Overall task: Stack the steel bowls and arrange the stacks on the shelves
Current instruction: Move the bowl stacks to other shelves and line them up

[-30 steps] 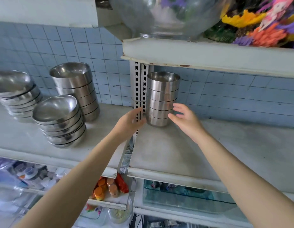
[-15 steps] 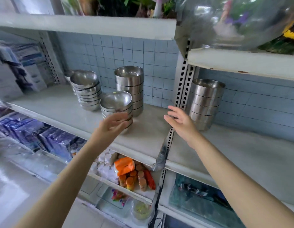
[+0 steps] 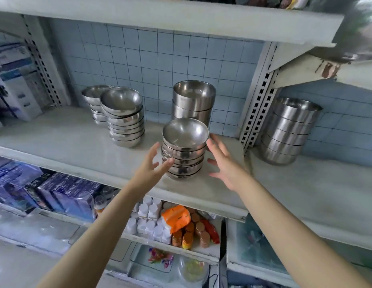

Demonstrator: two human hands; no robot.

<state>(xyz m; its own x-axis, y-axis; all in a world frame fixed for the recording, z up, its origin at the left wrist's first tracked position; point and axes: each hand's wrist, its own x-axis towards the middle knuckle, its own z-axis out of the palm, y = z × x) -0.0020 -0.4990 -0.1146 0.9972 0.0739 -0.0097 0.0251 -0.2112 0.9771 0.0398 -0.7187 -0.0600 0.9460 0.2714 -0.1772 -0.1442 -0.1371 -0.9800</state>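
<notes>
A stack of round steel bowls is standing on the near part of the middle shelf, close to its front edge. The left hand is hovering at the left side of this stack with its fingers spread and loosely bent, gripping nothing. One fingertip is lying against the stack's side, or just short of it; I cannot tell which. The right hand is hanging open just to the right of the stack, palm turned toward it and fingers spread. Its upper fingers are sitting close to the top bowl's rim, and contact is unclear.

Behind the near stack, a taller stack of straight-sided bowls is standing against the blue tiled wall. Further left, another stack of round bowls is leaning slightly, with a smaller stack partly hidden behind it. Beyond a perforated metal post, a stack of straight-sided bowls is standing on the right-hand shelf, near the wall.

On the shelf below, white bottles, an orange packet and orange-capped jars are sitting together, with blue packets lying to their left. Boxes are standing at the far left end of the middle shelf.
</notes>
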